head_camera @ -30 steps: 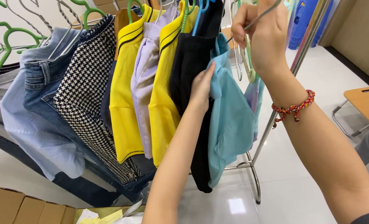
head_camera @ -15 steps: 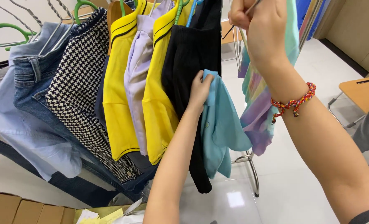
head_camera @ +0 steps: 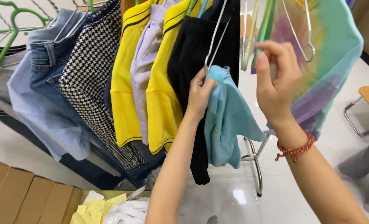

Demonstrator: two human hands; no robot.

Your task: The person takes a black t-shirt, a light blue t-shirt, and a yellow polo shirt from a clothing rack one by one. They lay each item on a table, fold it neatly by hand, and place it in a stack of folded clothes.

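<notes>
At rack: left hand [head_camera: 200, 93] grip pinching blue shirt [head_camera: 226, 120]; right hand [head_camera: 277, 81] grip closed on hanger [head_camera: 261, 31].

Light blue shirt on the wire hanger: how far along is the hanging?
Done: several garments, including the yellow shirt and black garment, already hang on the rack. In hand: the left hand pinches the light blue shirt at the wire hanger, where only one shoulder seems on. The right hand is raised beside it, its grip on something thin. Left: seating the shirt fully, probably.

Matt blue cloth top [head_camera: 228, 118], shiny metal hanger [head_camera: 216, 37]
</notes>
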